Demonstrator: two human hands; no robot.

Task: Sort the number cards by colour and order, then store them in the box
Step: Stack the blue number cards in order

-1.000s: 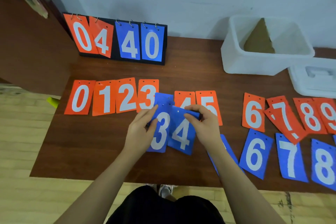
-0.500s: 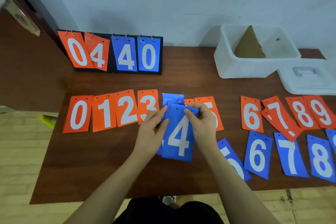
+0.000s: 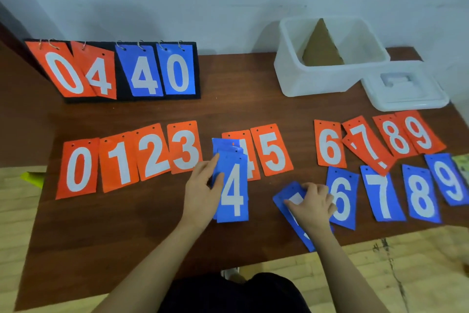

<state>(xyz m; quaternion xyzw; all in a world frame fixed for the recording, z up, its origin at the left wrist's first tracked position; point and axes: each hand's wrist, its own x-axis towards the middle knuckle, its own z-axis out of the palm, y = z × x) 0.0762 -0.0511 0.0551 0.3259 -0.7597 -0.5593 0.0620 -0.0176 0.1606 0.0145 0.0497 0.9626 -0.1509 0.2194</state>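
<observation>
The left hand (image 3: 203, 185) grips a small stack of blue cards (image 3: 232, 180) by its left edge, thumb on the face, the blue 4 on top; this stack overlaps the orange 4 (image 3: 250, 157) in the orange row and lies just right of the orange 3 (image 3: 184, 146); the right hand (image 3: 313, 204), right of the stack, rests with curled fingers on a tilted blue card (image 3: 288, 201), its number hidden, and whether it pinches or only presses I cannot tell; the blue 6 (image 3: 342, 198), blue 7 (image 3: 382, 194), blue 8 (image 3: 421, 196) and blue 9 (image 3: 448, 179) lie further right of the stack; the open white box (image 3: 299, 76) stands far behind and right of it, its lid (image 3: 406, 97) beside; the flip scoreboard (image 3: 114, 71) stands behind and left, all on the wooden table (image 3: 127, 236).
</observation>
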